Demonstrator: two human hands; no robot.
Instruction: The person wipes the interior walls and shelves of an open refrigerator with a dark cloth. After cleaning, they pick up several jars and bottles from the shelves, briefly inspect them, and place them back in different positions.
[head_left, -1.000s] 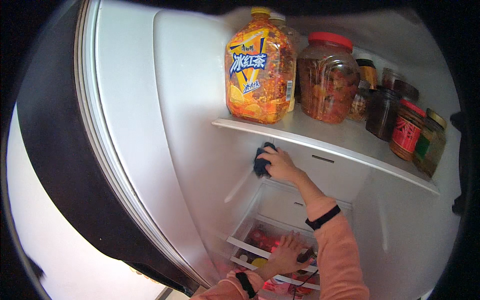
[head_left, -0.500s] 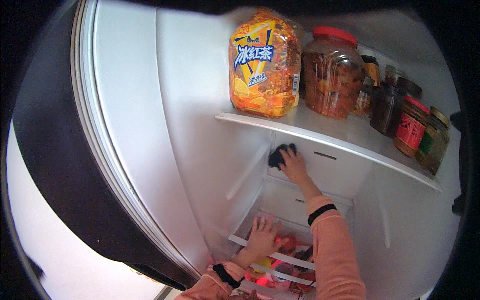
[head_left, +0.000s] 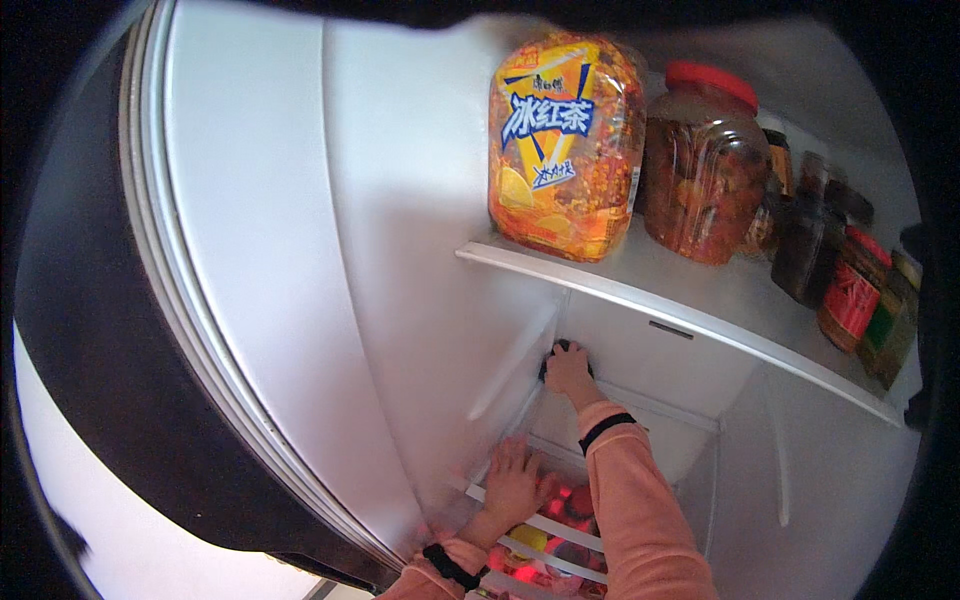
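Observation:
Deep inside an open fridge, my right hand is closed over a bunched black cloth. It presses the cloth to the back wall, low by the left corner. Most of the cloth is hidden under my fingers. Lower and to the left, my left hand lies flat with its fingers stretched out, resting over the lower shelf near the left wall. Red and yellow items, too blurred to name, show beneath that shelf. Both arms wear pink sleeves with black bands at the wrists.
On the upper shelf stand a large plastic bottle of orange-red chunky contents, a red-lidded jar, and several smaller jars. Its front edge runs above my right arm. The open door curves along the left.
My right hand has moved the black cloth down the back wall toward the lower left corner. My left hand stays about where it was. The whole view has shifted slightly.

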